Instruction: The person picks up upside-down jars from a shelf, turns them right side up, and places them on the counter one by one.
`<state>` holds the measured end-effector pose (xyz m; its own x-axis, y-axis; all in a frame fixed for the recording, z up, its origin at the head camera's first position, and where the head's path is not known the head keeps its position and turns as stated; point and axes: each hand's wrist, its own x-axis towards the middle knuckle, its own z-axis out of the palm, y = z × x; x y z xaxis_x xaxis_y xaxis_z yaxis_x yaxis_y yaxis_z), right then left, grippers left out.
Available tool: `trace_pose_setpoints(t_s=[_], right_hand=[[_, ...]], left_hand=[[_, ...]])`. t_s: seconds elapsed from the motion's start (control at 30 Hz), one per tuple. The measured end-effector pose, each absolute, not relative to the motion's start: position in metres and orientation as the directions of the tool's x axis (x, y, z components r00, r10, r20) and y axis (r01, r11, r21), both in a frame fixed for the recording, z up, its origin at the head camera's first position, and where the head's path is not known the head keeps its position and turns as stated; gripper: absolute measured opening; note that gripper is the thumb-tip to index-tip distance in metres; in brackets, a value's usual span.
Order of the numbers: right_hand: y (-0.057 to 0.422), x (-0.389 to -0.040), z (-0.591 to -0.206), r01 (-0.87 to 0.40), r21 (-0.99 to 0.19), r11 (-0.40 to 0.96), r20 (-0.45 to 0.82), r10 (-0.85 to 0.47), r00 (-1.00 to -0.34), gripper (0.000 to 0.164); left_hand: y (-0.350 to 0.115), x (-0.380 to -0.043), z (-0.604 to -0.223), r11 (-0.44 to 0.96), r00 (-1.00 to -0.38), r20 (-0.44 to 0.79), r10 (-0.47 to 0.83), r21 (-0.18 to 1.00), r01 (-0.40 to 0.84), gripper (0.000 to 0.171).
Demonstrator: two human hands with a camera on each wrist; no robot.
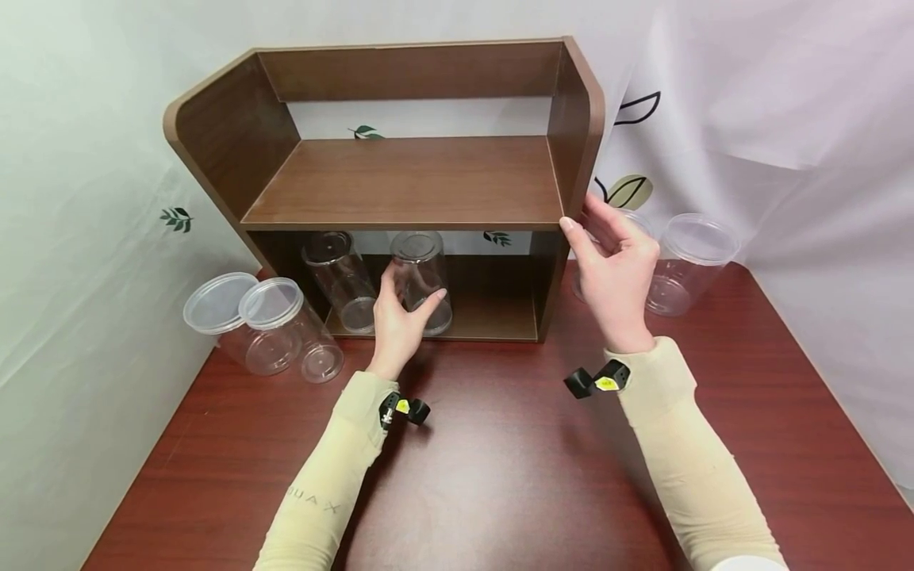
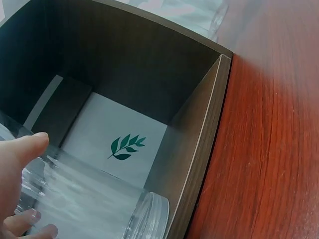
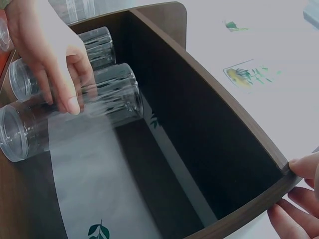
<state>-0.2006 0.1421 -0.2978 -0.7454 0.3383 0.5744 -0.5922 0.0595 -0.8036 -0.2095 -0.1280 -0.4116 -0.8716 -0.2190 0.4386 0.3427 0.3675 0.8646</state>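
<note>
Glossy red-brown tabletop (image 1: 485, 476) is running back to white leaf-print fabric (image 1: 785, 103); brown two-tier wooden shelf (image 1: 414, 182) is standing at the rear. From where I'm standing, the person's left hand (image 1: 400, 329) is curling thumb and fingers round a clear plastic jar (image 1: 426, 279), spread about jar-wide. That jar is standing rimmed end down in the shelf's lower compartment, near the front; can't tell if its weight is on the board. Second clear jar (image 1: 346, 285) is standing to its left, same compartment. Right hand (image 1: 620, 274) is pinching the front edge of the shelf's right side panel, thumb and fingers nearly together. Wide lidded jar (image 1: 236, 335) and narrower lidded jar (image 1: 298, 335) are sitting left of the shelf; large lidded jar (image 1: 691, 266) is sitting right, another jar (image 1: 635, 216) partly hiding behind the right hand.
</note>
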Motion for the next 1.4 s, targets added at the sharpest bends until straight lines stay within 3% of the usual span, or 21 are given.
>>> trace_pose_setpoints(t_s=[0.5, 1.07, 1.4], right_hand=[[0.142, -0.2, -0.298, -0.591, -0.803, 0.074, 0.578, 0.337, -0.743, 0.037], [0.147, -0.197, -0.296, -0.582, -0.806, 0.106, 0.586, 0.278, -0.761, 0.038], [0.146, -0.152, -0.277, -0.631, -0.765, 0.129, 0.643, 0.21, -0.736, 0.039]], left_hand=[[-0.123, -0.192, -0.405, 0.33, -0.858, 0.464, -0.221, 0.863, 0.382, 0.074], [-0.117, -0.148, -0.4, 0.025, -0.9, 0.406, -0.159, 0.913, 0.408, 0.072], [-0.114, -0.132, -0.397, 0.012, -0.887, 0.445, -0.12, 0.894, 0.447, 0.073]])
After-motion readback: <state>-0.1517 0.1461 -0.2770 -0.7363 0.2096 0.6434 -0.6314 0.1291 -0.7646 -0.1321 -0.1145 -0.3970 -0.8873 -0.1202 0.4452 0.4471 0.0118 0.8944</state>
